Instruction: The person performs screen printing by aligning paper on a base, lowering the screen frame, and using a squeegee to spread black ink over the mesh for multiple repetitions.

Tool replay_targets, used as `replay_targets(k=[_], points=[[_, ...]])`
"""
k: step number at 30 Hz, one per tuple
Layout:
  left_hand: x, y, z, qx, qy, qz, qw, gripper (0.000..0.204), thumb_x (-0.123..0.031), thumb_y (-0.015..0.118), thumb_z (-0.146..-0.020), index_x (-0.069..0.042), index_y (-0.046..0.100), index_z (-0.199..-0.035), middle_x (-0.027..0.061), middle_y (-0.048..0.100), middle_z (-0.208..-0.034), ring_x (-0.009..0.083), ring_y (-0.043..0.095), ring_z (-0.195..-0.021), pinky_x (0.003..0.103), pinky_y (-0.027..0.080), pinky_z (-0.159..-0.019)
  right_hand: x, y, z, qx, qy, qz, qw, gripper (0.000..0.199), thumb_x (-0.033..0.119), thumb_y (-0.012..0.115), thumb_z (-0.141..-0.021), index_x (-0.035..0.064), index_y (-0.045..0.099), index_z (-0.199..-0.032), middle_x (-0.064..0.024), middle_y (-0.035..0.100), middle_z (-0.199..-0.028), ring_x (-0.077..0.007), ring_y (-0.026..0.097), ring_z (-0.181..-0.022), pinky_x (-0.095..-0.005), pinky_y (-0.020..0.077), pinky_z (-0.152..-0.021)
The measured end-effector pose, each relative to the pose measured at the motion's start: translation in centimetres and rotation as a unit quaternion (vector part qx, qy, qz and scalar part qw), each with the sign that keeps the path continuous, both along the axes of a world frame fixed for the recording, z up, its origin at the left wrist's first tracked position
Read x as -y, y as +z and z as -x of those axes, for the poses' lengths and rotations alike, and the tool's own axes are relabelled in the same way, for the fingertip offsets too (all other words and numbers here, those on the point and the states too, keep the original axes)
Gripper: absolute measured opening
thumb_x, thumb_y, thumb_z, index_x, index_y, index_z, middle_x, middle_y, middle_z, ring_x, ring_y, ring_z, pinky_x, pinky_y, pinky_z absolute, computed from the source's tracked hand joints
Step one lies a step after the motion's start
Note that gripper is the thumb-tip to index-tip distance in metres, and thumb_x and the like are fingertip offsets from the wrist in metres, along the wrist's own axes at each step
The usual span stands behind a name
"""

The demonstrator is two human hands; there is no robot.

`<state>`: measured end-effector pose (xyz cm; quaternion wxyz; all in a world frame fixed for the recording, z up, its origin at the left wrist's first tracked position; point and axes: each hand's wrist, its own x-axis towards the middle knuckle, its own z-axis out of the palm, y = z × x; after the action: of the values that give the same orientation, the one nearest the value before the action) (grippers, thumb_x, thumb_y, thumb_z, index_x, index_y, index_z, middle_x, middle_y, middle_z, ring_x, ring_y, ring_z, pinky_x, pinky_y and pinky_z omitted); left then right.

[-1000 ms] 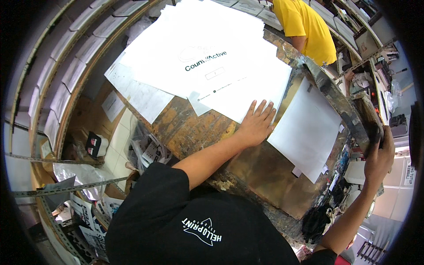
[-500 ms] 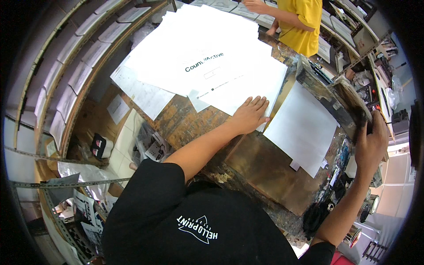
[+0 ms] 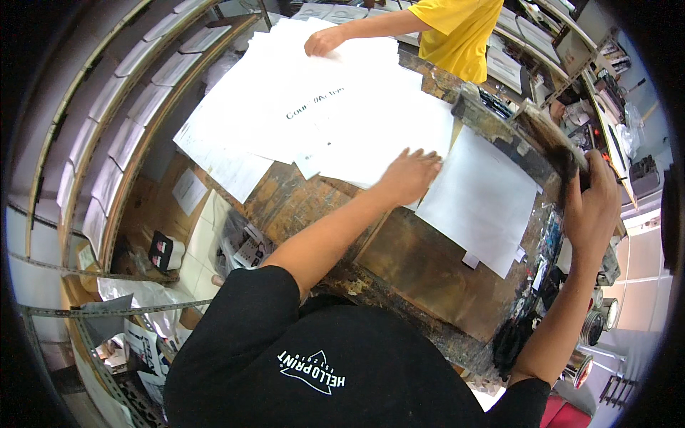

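My left hand [image 3: 410, 175] lies with its fingers outstretched on the right edge of a fanned pile of large white sheets [image 3: 264, 107], some bearing dark print. Just right of it, one white sheet [image 3: 477, 200] rests on a brownish board [image 3: 421, 274], with small pale tabs at its lower corners. My right hand [image 3: 594, 203] is closed around the near end of a tilted, ink-stained frame [image 3: 503, 139] along the sheet's right side. A co-worker's hand [image 3: 325, 43] reaches over the far part of the pile.
The co-worker in a yellow shirt [image 3: 457, 36] stands across the stained worktable [image 3: 303, 207]. Racks [image 3: 135, 128] holding pale sheets line the left. Paint cans [image 3: 594, 327] stand low at the right, and a plastic bag [image 3: 246, 239] sits below the table's left edge.
The co-worker's arm has swung left over the pile. My left hand has shifted slightly at the pile's edge. My right hand keeps its grip on the frame; the whole view has shifted a little.
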<state>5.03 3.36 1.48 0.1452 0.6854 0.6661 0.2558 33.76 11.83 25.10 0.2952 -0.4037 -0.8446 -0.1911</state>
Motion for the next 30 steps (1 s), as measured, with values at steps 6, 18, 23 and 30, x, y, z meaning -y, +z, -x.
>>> replay_targets(k=[6, 18, 23, 30], points=[[2.3, -0.3, -8.8, -0.115, -0.037, 0.037, 0.992, 0.112, -0.087, 0.053, -0.087, -0.002, 0.044, -0.160, 0.0278, 0.035, -0.168, 0.0490, 0.027, -0.158, 0.065, 0.011, -0.130, 0.9, 1.4, 1.9, -0.021, -0.043, 0.030, 0.998, 0.042, 0.033, 0.067, -0.095, 0.0052, 0.070, -0.126, -0.0243, 0.071, -0.108, -0.0429, 0.068, -0.104, -0.0501, 0.0501, -0.091], [-2.2, -3.8, -20.3, -0.143, -0.205, -0.048, 0.967, 0.137, -0.103, 0.052, -0.069, 0.000, 0.046, -0.159, 0.0288, 0.031, -0.169, 0.0519, 0.023, -0.157, 0.074, 0.007, -0.125, 1.0, 4.1, 1.1, 0.012, -0.024, 0.065, 0.997, 0.050, 0.047, 0.054, -0.104, 0.0040, 0.065, -0.081, -0.0083, 0.064, -0.074, -0.0198, 0.059, -0.072, -0.0418, 0.0515, -0.075], [-1.6, -4.6, -22.8, -0.131, -0.207, -0.097, 0.965, 0.134, -0.103, 0.048, -0.071, 0.000, 0.051, -0.155, 0.0295, 0.036, -0.166, 0.0529, 0.029, -0.154, 0.078, 0.006, -0.123, 0.8, 7.9, 0.3, 0.025, 0.009, 0.250, 0.968, 0.053, 0.046, 0.054, -0.104, 0.0030, 0.066, -0.076, -0.0074, 0.062, -0.072, -0.0176, 0.057, -0.063, -0.0395, 0.0530, -0.068], [-1.4, -4.3, -22.6, -0.123, -0.226, -0.089, 0.962, 0.128, -0.100, 0.050, -0.075, 0.000, 0.051, -0.155, 0.0279, 0.037, -0.166, 0.0555, 0.029, -0.152, 0.077, 0.011, -0.123, 0.6, 5.0, 0.2, -0.023, 0.026, 0.138, 0.990, 0.049, 0.046, 0.054, -0.105, 0.0044, 0.066, -0.082, -0.0041, 0.058, -0.072, -0.0134, 0.049, -0.059, -0.0357, 0.0513, -0.062]])
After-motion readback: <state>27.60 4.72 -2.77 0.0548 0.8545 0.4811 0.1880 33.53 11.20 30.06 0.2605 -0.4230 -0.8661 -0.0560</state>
